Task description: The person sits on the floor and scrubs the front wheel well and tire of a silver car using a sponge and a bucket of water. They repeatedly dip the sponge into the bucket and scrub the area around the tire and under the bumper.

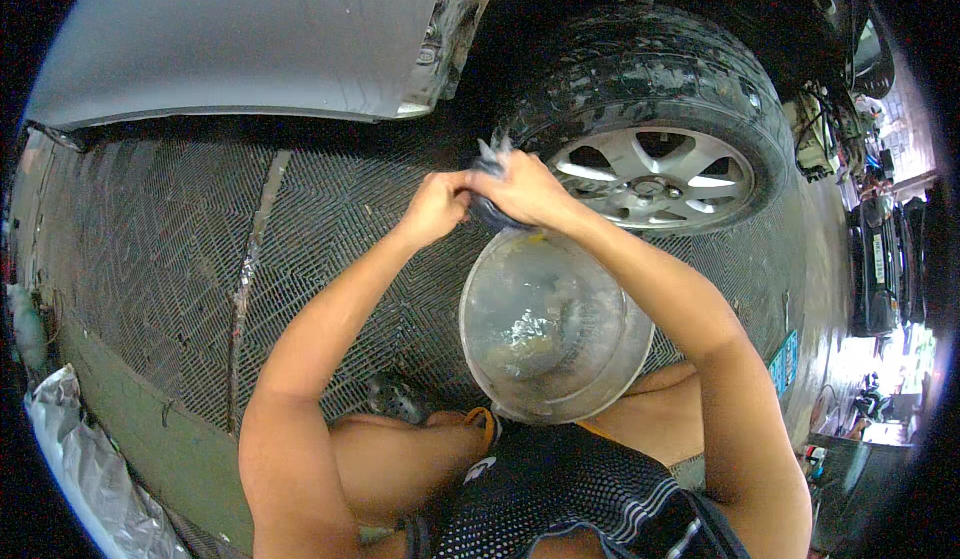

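Both hands are closed on a bunched dark cloth, just past the far rim of a bucket. My left hand grips its left side, the fingers bent in toward it. My right hand wraps over the cloth from the right, slightly blurred, and a bit of grey cloth pokes up above the fingers. The translucent grey bucket is between my legs, with water glinting inside. Close to my right hand stands a car wheel with a dirty black tyre and a silver spoked rim.
A grey car door panel hangs at the far left. Ribbed dark matting covers the floor, crossed by a pale strip. Crumpled plastic sheeting lies at the lower left. Car parts crowd the right side.
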### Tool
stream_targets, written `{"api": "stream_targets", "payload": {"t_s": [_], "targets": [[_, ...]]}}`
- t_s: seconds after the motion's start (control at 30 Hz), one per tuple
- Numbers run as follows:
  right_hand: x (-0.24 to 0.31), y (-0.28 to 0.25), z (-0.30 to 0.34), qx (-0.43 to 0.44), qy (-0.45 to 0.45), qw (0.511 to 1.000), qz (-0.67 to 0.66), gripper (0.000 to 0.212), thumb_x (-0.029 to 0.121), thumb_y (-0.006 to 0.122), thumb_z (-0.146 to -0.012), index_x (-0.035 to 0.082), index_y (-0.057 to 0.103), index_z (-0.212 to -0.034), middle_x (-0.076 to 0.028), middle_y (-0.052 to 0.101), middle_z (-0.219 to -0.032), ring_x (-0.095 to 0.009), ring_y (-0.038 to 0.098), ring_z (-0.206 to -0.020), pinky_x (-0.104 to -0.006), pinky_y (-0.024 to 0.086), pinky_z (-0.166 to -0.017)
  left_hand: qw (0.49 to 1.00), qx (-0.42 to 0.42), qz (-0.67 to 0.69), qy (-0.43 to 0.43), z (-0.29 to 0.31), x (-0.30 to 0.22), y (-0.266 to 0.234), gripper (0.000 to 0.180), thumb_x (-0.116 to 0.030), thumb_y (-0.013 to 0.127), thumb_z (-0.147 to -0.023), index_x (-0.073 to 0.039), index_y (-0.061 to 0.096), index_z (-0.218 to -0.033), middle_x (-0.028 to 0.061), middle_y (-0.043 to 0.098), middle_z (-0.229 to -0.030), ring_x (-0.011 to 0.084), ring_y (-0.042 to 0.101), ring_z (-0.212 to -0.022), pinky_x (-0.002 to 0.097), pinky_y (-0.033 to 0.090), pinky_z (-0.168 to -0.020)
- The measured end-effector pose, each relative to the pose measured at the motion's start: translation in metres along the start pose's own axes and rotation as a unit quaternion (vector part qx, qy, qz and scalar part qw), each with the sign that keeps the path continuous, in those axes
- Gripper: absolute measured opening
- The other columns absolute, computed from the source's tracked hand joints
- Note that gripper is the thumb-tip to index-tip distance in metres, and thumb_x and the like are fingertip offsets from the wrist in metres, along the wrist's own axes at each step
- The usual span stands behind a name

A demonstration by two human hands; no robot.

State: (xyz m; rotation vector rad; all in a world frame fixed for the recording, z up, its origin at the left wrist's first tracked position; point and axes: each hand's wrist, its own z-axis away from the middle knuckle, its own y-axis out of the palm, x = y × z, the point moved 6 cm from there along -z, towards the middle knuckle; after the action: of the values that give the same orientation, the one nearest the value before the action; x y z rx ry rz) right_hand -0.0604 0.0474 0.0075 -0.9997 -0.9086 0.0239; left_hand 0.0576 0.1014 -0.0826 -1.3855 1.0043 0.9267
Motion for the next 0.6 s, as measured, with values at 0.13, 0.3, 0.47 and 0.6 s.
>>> {"api": "stream_targets", "payload": {"t_s": [0.13,0.3,0.47,0.6], "targets": [[-0.017,-0.001,-0.025,-0.112,0.025,0.993,-0.023,0.043,0.042,0.062,-0.086,0.001,0.075,-0.092,-0.026,0.073,-0.088,-0.043,0.072,-0.086,-0.0496,0.056,-0.081,0.996,0.004,-0.076,-0.04,-0.008,-0.007,-0.004,0.06,0.014,0.052,-0.087,-0.013,0.062,-0.141,0.0166,0.066,-0.13,0.024,0.072,-0.095,0.032,0.06,-0.068],[-0.033,0.007,0.026,0.072,0.002,0.974,-0.213,0.038,0.037,0.073,-0.093,0.002,0.07,-0.105,-0.006,0.072,-0.09,-0.013,0.066,-0.073,-0.0285,0.053,-0.067,0.985,-0.097,-0.094,0.109,0.012,-0.014,-0.031,0.08,0.016,0.051,-0.084,-0.026,0.049,-0.152,0.0195,0.042,-0.158,0.0427,0.051,-0.134,0.0448,0.052,-0.105],[-0.091,0.084,0.124,0.399,0.247,0.807,-0.358,0.055,0.05,0.076,-0.09,0.006,0.063,-0.121,-0.008,0.071,-0.099,-0.018,0.071,-0.078,-0.0312,0.059,-0.063,0.961,-0.176,-0.183,0.108,0.013,0.008,-0.047,0.071,0.015,0.051,-0.085,-0.018,0.055,-0.147,0.0222,0.047,-0.154,0.0428,0.054,-0.132,0.0434,0.049,-0.109],[-0.189,0.197,0.146,0.311,0.236,0.912,-0.127,0.06,0.043,0.078,-0.085,0.001,0.06,-0.124,-0.014,0.071,-0.112,-0.03,0.072,-0.088,-0.0442,0.058,-0.075,0.959,-0.17,-0.201,0.101,0.001,0.027,-0.043,0.055,0.014,0.051,-0.085,-0.008,0.065,-0.134,0.0254,0.052,-0.149,0.0414,0.056,-0.131,0.0428,0.047,-0.111]]}}
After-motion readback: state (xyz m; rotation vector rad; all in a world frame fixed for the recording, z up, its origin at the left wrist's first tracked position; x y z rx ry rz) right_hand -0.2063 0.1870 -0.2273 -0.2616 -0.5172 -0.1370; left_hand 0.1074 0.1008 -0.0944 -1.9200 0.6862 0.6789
